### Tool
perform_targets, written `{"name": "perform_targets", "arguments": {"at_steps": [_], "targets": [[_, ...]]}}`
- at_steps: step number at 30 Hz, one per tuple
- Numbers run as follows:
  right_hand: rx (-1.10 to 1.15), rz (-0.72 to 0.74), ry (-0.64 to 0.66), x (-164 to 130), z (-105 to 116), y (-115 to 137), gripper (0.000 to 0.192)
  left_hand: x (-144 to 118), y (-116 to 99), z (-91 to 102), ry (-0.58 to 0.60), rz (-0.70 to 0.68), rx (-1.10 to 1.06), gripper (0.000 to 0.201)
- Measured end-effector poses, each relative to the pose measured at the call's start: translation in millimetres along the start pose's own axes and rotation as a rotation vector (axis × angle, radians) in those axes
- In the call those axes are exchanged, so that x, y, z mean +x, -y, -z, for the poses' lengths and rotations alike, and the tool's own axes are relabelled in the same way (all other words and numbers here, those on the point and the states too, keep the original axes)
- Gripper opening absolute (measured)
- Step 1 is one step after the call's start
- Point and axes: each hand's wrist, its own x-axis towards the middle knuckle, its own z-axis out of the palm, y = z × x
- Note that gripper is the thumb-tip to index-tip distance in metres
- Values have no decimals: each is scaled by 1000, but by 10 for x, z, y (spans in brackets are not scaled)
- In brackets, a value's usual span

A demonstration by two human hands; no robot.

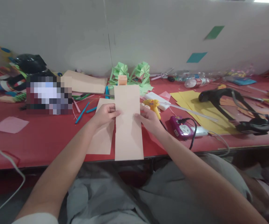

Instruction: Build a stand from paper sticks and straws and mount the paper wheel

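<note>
Between my two hands a long tan strip of cardboard [128, 133] is held up over the table's front edge. My left hand [104, 115] pinches its left side, thumb on the near face and fingers behind. On the opposite side my right hand [150, 117] grips the edge in the same way. Below my left hand a second tan cardboard sheet [100, 141] lies flat, partly covered by the hand and the strip. Just past my right hand sits a yellow hot glue gun [152, 104] with a clear glue stick [195, 113] extending from its back.
A purple power strip [182, 127] with a black cable stands to the right, near yellow paper [188, 107] and a black headband-like device [230, 93]. Green folded-paper shapes [141, 73] and a small orange box [122, 80] are behind. Another cardboard piece [85, 81] lies back left.
</note>
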Motion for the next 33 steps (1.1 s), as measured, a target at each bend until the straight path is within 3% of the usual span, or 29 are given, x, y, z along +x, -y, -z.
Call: {"name": "perform_targets", "arguments": {"at_steps": [4, 7, 10, 11, 13, 16, 18, 21, 26, 29, 33], "targets": [[-55, -25, -18, 21, -8, -47, 34, 44, 5, 39, -214, -28, -92, 44], [-206, 49, -31, 42, 32, -56, 25, 71, 5, 179, -351, -87, -79, 51], [-518, 157, 93, 14, 119, 14, 13, 37, -36, 348, -586, -302, 157, 74], [-613, 172, 157, -6, 150, 45, 15, 11, -58, 378, -589, -387, 312, 76], [-764, 191, 232, -46, 200, 97, 20, -46, -96, 366, -430, -485, 572, 66], [-909, 182, 256, -74, 236, 122, 21, -89, -107, 187, -90, -489, 789, 42], [-955, 186, 238, -69, 245, 118, 22, -74, -82, 44, 43, -490, 884, 35], [-976, 206, 190, -57, 263, 136, 21, -33, -49, -65, 60, -511, 980, 32], [-1017, 148, 177, -84, 301, 246, 24, -31, -76, 36, 1, -535, 1136, 24], [-998, 166, 162, -75, 309, 254, 20, -45, -108, 140, 36, -472, 1113, 23], [-999, 259, 190, 10, 297, 129, 19, -60, -183, 221, 172, -289, 1114, 19]]}}
